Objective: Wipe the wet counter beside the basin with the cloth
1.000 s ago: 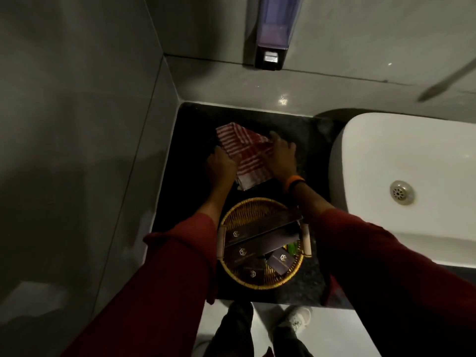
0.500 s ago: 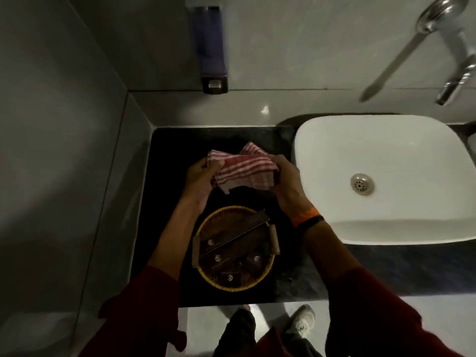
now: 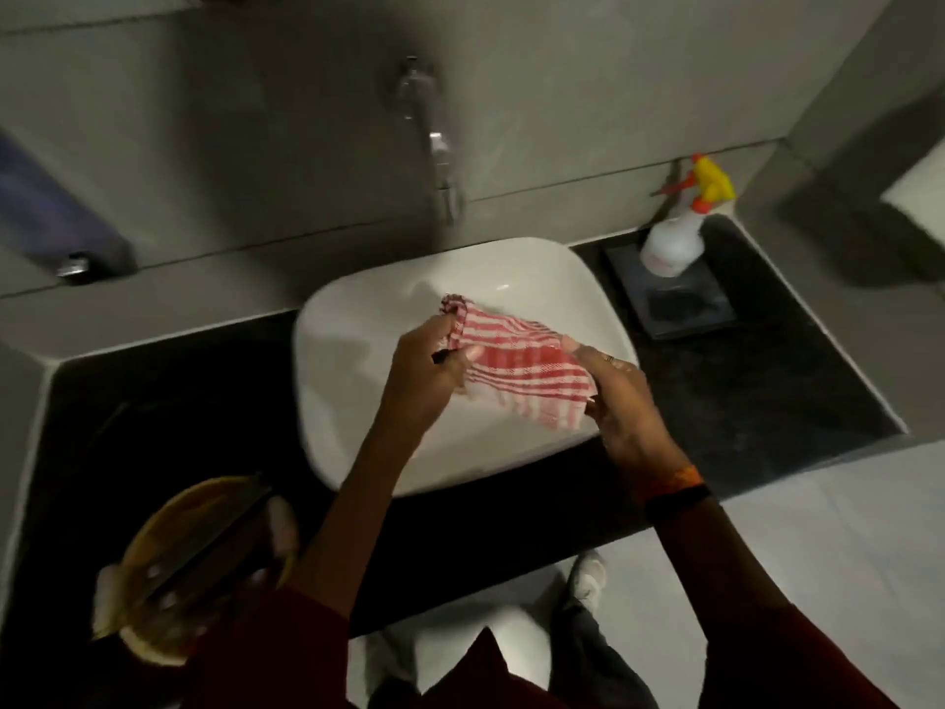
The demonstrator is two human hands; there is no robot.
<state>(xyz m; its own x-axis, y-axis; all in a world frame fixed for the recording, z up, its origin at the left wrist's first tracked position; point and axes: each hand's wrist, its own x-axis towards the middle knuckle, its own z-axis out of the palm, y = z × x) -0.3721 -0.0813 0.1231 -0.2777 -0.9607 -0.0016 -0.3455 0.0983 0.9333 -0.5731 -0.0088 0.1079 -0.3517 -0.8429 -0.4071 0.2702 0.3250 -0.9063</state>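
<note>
Dark surface around white basin, dim bathroom. Cloth held stretched over the basin, off the surface: left hand pinching one end, right hand gripping the other, probably refolding or wringing before wiping.

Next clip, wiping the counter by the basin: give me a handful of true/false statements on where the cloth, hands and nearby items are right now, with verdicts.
1. Both hands hold the red-and-white striped cloth. True: the left hand pinches one end, the right hand the other.
2. The cloth lies flat on the black counter. False: it is held up over the white basin.
3. A spray bottle with a yellow and orange head stands to the right of the basin. True.
4. The wicker basket sits inside the basin. False: it is on the black counter to the left of the basin.
5. The right wrist is bare. False: it wears an orange band and a black one.
</note>
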